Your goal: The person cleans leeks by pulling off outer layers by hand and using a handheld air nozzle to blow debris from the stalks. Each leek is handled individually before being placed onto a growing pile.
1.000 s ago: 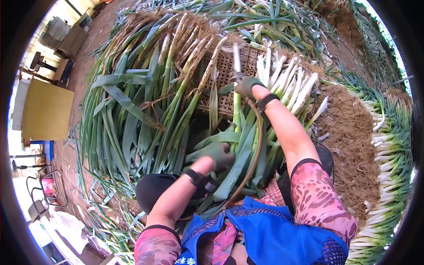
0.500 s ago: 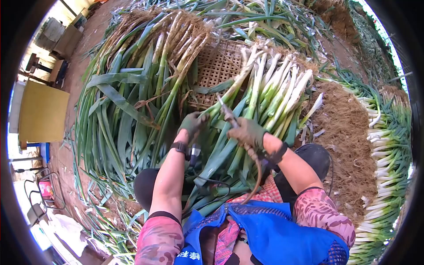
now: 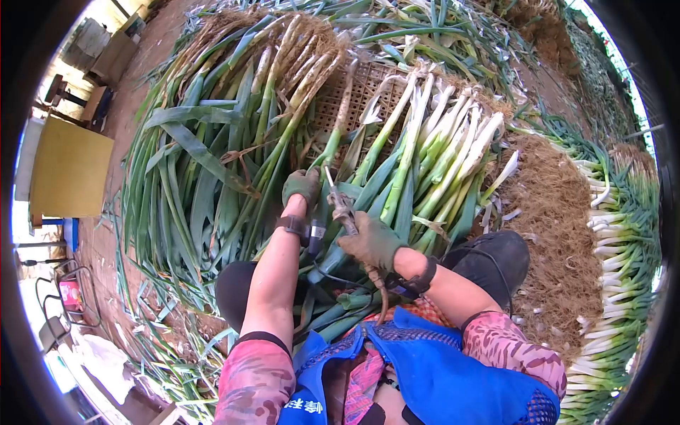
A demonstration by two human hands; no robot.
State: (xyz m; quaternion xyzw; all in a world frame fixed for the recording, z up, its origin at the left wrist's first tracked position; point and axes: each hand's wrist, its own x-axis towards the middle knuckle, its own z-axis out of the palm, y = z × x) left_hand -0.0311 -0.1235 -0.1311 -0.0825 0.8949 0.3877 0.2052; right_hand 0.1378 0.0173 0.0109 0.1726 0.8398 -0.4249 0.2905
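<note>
Gloved in green, my left hand (image 3: 302,186) is closed around the green part of a leek (image 3: 340,117), whose brownish root end points away over the perforated crate (image 3: 367,91). My right hand (image 3: 374,239), also gloved, grips an air gun (image 3: 342,205) with a hose running down toward my lap. The gun's thin nozzle lies just right of my left hand, near the leek's green leaves. Soil-marked leeks (image 3: 212,156) form a thick pile on the left. Whiter leeks (image 3: 443,138) lie side by side on the right of the crate.
Cut brown roots (image 3: 552,234) are heaped at the right, beside a long row of white-stemmed leeks (image 3: 610,276). Loose leaves (image 3: 439,35) cover the ground ahead. A yellow board (image 3: 71,168) and a metal-framed chair (image 3: 74,294) stand at the far left.
My left hand now holds a browner leek, farther left and more upright. A whiter leek lies beside the others at the right. My right hand and the gun have shifted left and toward me.
</note>
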